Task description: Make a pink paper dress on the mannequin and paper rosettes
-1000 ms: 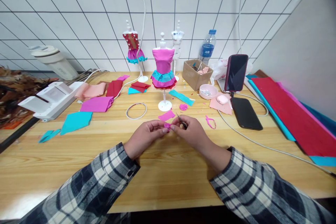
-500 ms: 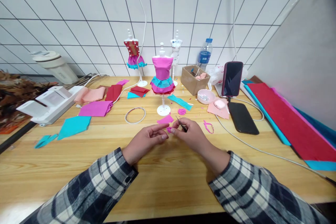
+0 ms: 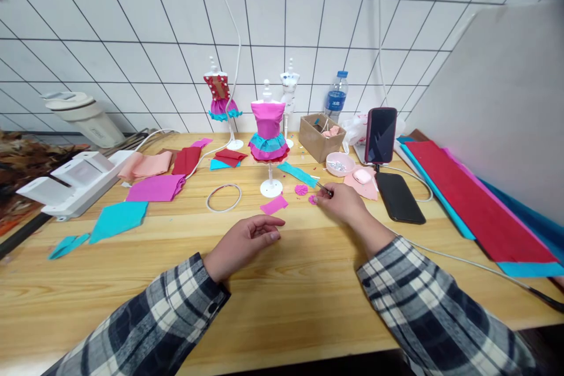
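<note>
My right hand [image 3: 341, 202] is closed around a slim dark pointed tool [image 3: 325, 189], its tip aimed up and left. At the same hand's thumb and fingertips is a small gathered pink fabric rosette [image 3: 312, 200], low over the table or touching it. A flat pink pleated circle [image 3: 301, 190] lies just left of it. My left hand [image 3: 247, 241] rests over the table with fingers stretched out and nothing in them. Beyond it are a pink fabric scrap [image 3: 274, 205] and a mini dress form [image 3: 267, 123] in a pink top with a tiered blue-and-pink skirt.
Two more dress forms stand behind, one with a red top [image 3: 217, 88]. A cardboard box [image 3: 321, 140], a pink bowl [image 3: 339, 164] and a black phone [image 3: 400, 197] are on the right. Blue fabric [image 3: 118, 221] lies left; a cable loop [image 3: 224, 198] sits near the middle.
My right hand has moved right and away from my left hand, carrying the pink rosette and the dark tool. The left hand stays near its place, its fingers now apart from the rosette.
</note>
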`<action>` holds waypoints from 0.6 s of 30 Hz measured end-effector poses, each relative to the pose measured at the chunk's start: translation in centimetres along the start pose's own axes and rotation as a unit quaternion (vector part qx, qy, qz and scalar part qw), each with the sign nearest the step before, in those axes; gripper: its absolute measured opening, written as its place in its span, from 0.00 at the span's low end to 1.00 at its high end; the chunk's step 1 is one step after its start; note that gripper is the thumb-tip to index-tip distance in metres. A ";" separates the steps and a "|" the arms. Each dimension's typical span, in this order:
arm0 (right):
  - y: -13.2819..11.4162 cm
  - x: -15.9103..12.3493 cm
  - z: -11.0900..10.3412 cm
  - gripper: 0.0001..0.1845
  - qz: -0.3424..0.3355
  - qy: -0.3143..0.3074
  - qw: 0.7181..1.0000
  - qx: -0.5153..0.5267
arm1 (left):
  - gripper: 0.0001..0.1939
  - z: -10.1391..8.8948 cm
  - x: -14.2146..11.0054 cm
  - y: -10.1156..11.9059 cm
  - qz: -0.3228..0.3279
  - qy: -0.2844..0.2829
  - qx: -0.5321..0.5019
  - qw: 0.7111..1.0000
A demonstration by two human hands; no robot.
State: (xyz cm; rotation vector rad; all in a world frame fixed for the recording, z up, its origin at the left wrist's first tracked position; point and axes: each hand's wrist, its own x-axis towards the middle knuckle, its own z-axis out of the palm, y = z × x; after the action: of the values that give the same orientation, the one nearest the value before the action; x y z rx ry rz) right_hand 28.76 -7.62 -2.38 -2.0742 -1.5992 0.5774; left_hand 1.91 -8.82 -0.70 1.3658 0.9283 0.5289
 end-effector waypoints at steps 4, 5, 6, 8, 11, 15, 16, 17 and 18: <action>-0.3 -0.1 -0.1 0.08 -0.021 0.038 0.998 -0.038 | 0.17 0.0 0.0 0.0 0.000 -0.001 0.013 1.000; -0.2 0.0 -0.1 0.08 -0.028 0.035 0.998 -0.041 | 0.16 0.0 0.0 0.0 0.000 -0.001 0.017 1.000; -0.2 0.0 -0.1 0.08 -0.032 0.030 0.998 -0.045 | 0.16 0.0 -0.1 0.0 0.000 -0.001 0.021 1.000; 0.0 0.1 -0.2 0.10 -0.032 0.018 0.998 -0.051 | 0.16 0.0 -0.1 0.0 0.001 -0.001 0.030 1.000; 0.4 0.1 -0.4 0.11 -0.025 0.004 0.998 -0.063 | 0.17 0.0 -0.1 0.1 0.005 0.000 0.040 0.999; 0.8 0.1 -0.5 0.13 -0.023 -0.020 0.998 -0.063 | 0.18 -0.1 0.0 0.1 0.004 -0.004 0.069 0.998; 0.8 0.1 -0.5 0.14 -0.024 -0.025 0.998 -0.060 | 0.19 -0.1 0.0 0.0 0.002 -0.006 0.078 0.997; 0.8 0.2 -0.5 0.14 -0.026 -0.028 0.998 -0.056 | 0.19 -0.1 0.0 0.0 0.000 -0.006 0.085 0.996; 0.8 0.2 -0.5 0.14 -0.028 -0.027 0.998 -0.051 | 0.19 -0.1 0.0 0.0 -0.001 -0.006 0.091 0.996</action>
State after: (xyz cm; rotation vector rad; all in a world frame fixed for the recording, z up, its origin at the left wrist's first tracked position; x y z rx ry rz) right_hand 29.72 -7.68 -2.46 -2.0970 -1.7454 0.5480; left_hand 1.84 -8.78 -0.73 1.5297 0.9856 0.4420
